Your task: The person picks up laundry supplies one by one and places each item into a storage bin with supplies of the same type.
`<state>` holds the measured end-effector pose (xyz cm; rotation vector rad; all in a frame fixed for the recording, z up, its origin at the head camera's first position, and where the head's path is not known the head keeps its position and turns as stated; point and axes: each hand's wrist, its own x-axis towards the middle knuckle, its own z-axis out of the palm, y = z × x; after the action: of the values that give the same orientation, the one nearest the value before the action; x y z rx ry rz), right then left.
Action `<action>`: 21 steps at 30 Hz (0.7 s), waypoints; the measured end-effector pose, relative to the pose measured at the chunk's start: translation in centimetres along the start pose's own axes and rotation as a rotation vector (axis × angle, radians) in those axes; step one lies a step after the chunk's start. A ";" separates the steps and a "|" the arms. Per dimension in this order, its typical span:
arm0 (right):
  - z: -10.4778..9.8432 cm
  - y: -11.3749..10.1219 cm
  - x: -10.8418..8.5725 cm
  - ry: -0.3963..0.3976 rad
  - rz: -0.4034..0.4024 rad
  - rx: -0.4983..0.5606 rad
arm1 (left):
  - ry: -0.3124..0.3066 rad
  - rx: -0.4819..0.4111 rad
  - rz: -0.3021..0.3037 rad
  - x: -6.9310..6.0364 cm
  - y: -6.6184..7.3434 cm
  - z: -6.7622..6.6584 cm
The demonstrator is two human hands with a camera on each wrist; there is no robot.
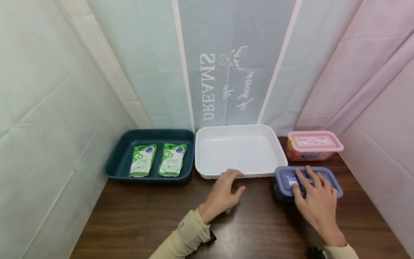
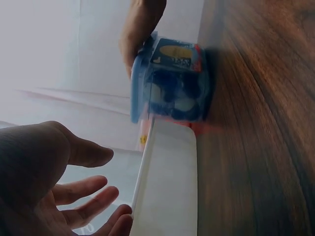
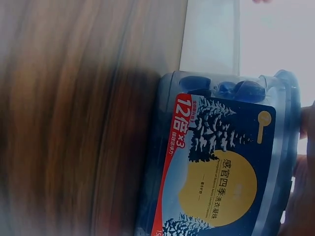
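My right hand (image 1: 315, 201) rests on the blue lid of a tub of laundry pods (image 1: 333, 181), its fingers spread across the top. The right wrist view shows the tub's printed label (image 3: 216, 167) and dark blue pods through the clear wall. My left hand (image 1: 223, 194) is at the front rim of the white tray (image 1: 239, 172), fingers slightly bent and thumb apart. It holds nothing. From the left wrist view, the left fingertips (image 2: 120, 216) are by the tray's rim and the pod tub (image 2: 174, 81) stands beyond.
A dark green tray (image 1: 148, 135) on the left holds two green-and-white pouches (image 1: 142, 160). Behind the blue-lidded tub stands a pink-lidded tub (image 1: 313, 144). Curtain-like cloth (image 1: 236, 54) hangs at the back and both sides of the brown wooden table (image 1: 145, 216).
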<state>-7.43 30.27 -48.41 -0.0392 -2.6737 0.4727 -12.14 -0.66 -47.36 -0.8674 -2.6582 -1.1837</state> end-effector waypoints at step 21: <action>1.4 -8.0 -1.9 -0.018 -0.217 -0.011 | -0.132 -0.337 -0.134 -0.2 0.1 -0.4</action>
<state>-5.94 22.09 -47.73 0.2503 -2.6580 0.3899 -11.97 -1.03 -47.09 -0.8475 -2.6990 -1.6997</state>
